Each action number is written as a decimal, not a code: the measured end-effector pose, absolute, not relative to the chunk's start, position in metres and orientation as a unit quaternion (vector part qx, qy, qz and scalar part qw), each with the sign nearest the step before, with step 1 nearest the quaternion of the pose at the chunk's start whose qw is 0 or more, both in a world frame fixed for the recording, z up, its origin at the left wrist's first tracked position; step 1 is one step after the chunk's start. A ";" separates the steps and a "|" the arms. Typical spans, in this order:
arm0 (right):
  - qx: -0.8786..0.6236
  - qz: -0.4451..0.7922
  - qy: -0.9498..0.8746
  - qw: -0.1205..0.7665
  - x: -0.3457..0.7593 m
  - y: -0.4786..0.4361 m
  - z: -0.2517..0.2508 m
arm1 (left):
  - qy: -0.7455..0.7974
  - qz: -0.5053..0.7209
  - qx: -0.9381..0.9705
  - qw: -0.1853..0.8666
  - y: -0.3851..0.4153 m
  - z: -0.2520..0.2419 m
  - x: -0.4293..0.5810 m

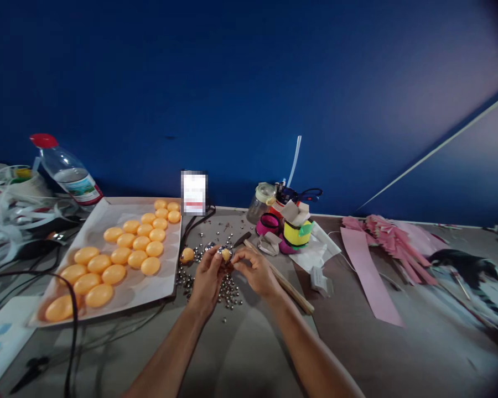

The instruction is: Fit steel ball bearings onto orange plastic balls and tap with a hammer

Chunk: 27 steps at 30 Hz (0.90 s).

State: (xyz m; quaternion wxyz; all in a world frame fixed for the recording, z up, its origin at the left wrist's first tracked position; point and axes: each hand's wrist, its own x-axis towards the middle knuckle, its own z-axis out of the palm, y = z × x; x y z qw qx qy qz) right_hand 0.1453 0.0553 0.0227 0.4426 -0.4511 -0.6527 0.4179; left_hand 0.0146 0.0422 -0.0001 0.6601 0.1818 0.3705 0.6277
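Note:
My left hand [206, 282] is closed around a small orange ball [226, 255] partly covered with shiny silver beads. Close against the ball's right side, the fingertips of my right hand [255, 271] are pinched together; whatever they hold is too small to make out. Loose silver beads [231, 292] lie scattered on the table under and around both hands. Just left of my left hand sits another orange ball [187, 255] among the beads. A hammer with a dark head and wooden handle [288, 286] lies beneath my right wrist.
A white-lined tray [149, 296] with several orange balls stands at left, near a red-capped bottle [72, 174] and cables. Behind my hands are a jar [260, 203] and tape rolls [297, 234]. Pink ribbon [371, 276] lies right; a blue wall [232, 99] rises behind.

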 end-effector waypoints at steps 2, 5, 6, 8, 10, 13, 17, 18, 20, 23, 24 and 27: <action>-0.466 0.430 -0.637 0.438 0.143 0.054 0.020 | 0.371 0.625 0.190 0.660 0.041 0.000 0.015; -0.479 0.430 -0.627 0.439 0.140 0.052 0.018 | 0.370 0.625 0.195 0.659 0.040 -0.001 0.016; -0.476 0.426 -0.630 0.441 0.139 0.052 0.018 | 0.371 0.625 0.197 0.658 0.040 -0.001 0.017; -0.470 0.414 -0.637 0.448 0.138 0.052 0.019 | 0.376 0.623 0.199 0.656 0.040 -0.001 0.017; -0.470 0.404 -0.640 0.454 0.137 0.052 0.020 | 0.379 0.621 0.201 0.656 0.040 -0.002 0.018; -0.481 0.417 -0.628 0.448 0.136 0.052 0.020 | 0.381 0.621 0.203 0.654 0.041 -0.003 0.017; -0.488 0.450 -0.610 0.432 0.136 0.052 0.019 | 0.383 0.624 0.202 0.651 0.040 -0.003 0.017; -0.487 0.454 -0.609 0.432 0.136 0.052 0.018 | 0.381 0.625 0.204 0.650 0.040 -0.003 0.017; -0.484 0.458 -0.607 0.434 0.137 0.052 0.018 | 0.379 0.627 0.206 0.649 0.040 -0.002 0.017; -0.484 0.458 -0.604 0.437 0.137 0.052 0.016 | 0.383 0.626 0.203 0.648 0.040 -0.001 0.018; -0.483 0.455 -0.606 0.439 0.137 0.052 0.016 | 0.383 0.626 0.202 0.649 0.040 0.000 0.018; -0.469 0.445 -0.618 0.447 0.138 0.054 0.013 | 0.381 0.627 0.197 0.650 0.040 0.001 0.019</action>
